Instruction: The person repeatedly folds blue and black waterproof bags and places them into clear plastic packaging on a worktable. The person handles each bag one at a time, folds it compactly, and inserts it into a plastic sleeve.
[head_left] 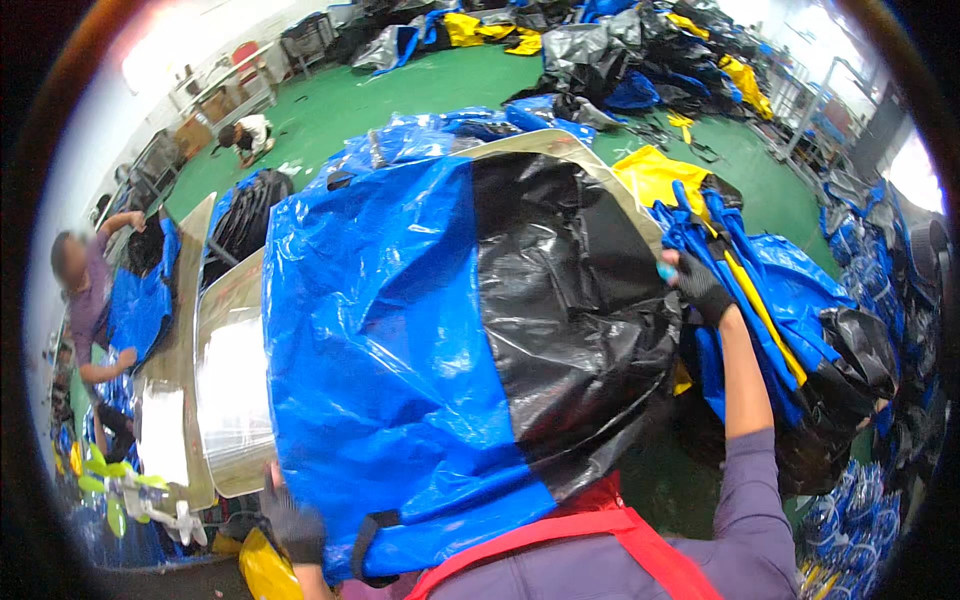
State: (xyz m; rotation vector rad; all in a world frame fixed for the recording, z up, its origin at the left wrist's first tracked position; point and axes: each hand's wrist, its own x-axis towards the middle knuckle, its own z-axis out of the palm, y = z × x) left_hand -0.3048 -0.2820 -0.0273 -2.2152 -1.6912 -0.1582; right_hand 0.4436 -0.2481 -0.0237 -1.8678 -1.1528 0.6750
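A large blue and black coated-fabric bag point(400, 300) lies spread before me, wrinkled and shiny. Its left part is blue and its right part black, with a short black strap loop point(372, 545) at the near edge. My right hand point(702, 288), in a dark fingerless glove, pinches the black side's far right edge; a small teal spot shows at its fingertips. At the near left corner, my left hand point(292, 515), gloved the same way and slightly blurred, closes on the blue edge, its fingers partly hidden by the fabric.
Under the bag lies a pale, glossy table board point(235, 400). Blue, yellow and black bags point(780, 300) heap at my right. Another person point(88, 290) handles a bag at the left; someone else crouches point(248, 138) on the green floor point(340, 110). A light-green fan point(130, 490) stands near left.
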